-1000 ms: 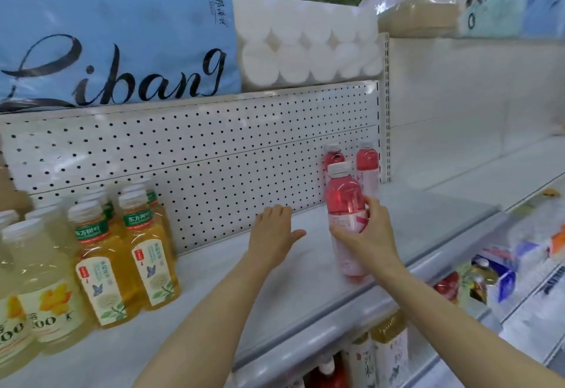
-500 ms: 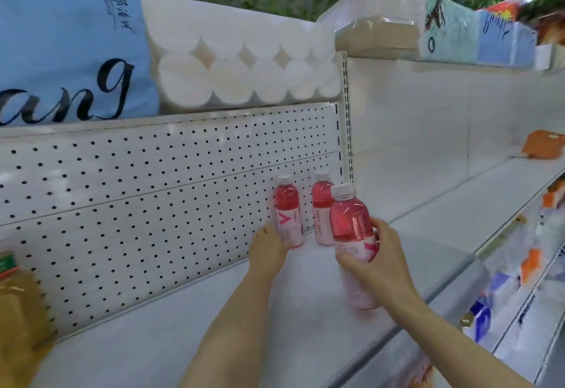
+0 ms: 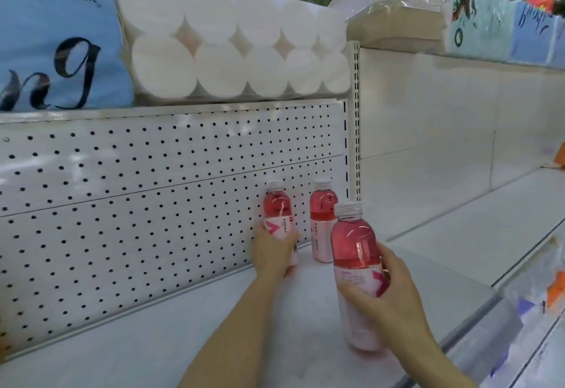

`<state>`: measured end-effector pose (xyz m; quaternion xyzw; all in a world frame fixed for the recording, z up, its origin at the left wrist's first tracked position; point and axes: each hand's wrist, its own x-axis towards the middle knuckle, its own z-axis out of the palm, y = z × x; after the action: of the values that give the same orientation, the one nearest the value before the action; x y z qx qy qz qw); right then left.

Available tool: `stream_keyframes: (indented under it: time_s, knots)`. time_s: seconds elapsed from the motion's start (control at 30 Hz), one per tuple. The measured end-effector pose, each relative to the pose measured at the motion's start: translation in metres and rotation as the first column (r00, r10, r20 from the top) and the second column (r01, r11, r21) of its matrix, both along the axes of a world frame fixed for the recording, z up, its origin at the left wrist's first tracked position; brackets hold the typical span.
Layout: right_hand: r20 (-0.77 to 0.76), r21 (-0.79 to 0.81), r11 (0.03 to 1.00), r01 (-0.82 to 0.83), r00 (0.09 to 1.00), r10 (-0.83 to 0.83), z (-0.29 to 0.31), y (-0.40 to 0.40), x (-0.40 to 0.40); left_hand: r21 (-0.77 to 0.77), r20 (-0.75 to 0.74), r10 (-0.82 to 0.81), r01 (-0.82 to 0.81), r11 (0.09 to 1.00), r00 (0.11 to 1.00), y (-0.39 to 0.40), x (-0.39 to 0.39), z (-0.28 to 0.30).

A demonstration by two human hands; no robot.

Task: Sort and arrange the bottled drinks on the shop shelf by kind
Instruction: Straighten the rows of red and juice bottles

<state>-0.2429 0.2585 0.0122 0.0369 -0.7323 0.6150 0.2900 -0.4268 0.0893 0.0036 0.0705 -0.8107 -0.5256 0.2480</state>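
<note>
White shop shelf [image 3: 189,341] across the lower frame, perforated back panel [image 3: 137,204] behind, bagged paper rolls [image 3: 232,51] on the tier above at upper centre.

Nearest, at lower right: right hand [image 3: 394,299] wrapped around the label of a pink bottle [image 3: 356,253], fingers curled round the front, thumb hidden behind. Bottle upright, long axis vertical, white cap up, base on or just over the shelf near the front edge; contact not clear. Probably held here for setting in front of its own kind.

Further back, centre: left hand [image 3: 272,253] closed around the lower half of a second pink bottle [image 3: 278,213], upright, cap up, just beside the back panel. Likely being nudged into line.

Farthest, just right of it: third pink bottle [image 3: 322,219], standing free, upright, against the panel by the slotted upright post [image 3: 354,118].
</note>
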Motion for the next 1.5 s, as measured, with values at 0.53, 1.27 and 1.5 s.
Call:
stream_keyframes:
  time_s: [0.53,1.27,1.5]
  knots:
    - [0.014,-0.22,0.924,-0.312,0.946,0.323,0.007,-0.125,0.075,0.311,-0.095,0.009,0.021,0.95,0.995,-0.145,0.238,0.061]
    - [-0.134,-0.17,0.635,-0.754,0.656,0.743,0.012,-0.389,0.344,0.134,-0.294,0.525,-0.51,0.85,0.799,-0.342,0.606,0.016]
    - [-0.13,-0.09,0.534,-0.84,0.542,0.83,0.002,-0.452,0.364,0.225,-0.279,0.662,-0.623,0.75,0.696,-0.393,0.647,0.005]
